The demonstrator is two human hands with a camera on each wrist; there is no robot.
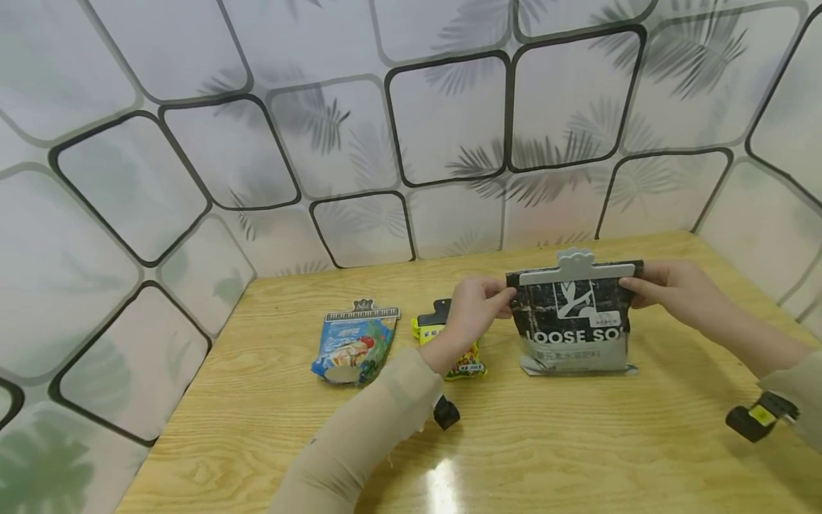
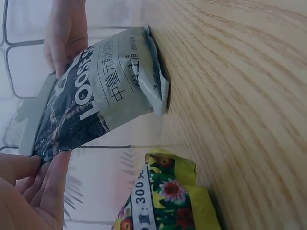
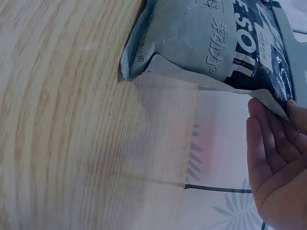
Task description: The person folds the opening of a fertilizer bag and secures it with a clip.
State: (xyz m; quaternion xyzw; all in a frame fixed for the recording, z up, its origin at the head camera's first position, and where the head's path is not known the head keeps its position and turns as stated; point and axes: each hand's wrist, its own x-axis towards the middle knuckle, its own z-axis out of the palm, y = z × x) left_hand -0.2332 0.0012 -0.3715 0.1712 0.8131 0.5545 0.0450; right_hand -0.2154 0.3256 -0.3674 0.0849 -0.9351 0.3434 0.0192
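Observation:
A black and grey bag (image 1: 571, 335) lettered "LOOSE SOIL" stands upright on the wooden table, a grey sealing clip (image 1: 576, 268) across its top edge. My left hand (image 1: 474, 310) pinches the bag's upper left corner between thumb and fingers. At the opposite top corner, my right hand (image 1: 671, 289) pinches the bag the same way, thumb in front and fingers behind. The left wrist view shows the bag's front (image 2: 103, 81) with its bottom edge at the tabletop. In the right wrist view the thumb of my right hand (image 3: 280, 163) presses near the clip's end.
Left of the bag lies a yellow flowered packet (image 1: 465, 363) with a black clip (image 1: 442, 311), partly hidden behind my left hand. Farther left is a blue packet (image 1: 354, 350) with a grey patterned clip (image 1: 363, 310). A patterned curtain (image 1: 449, 128) surrounds the table (image 1: 546, 442).

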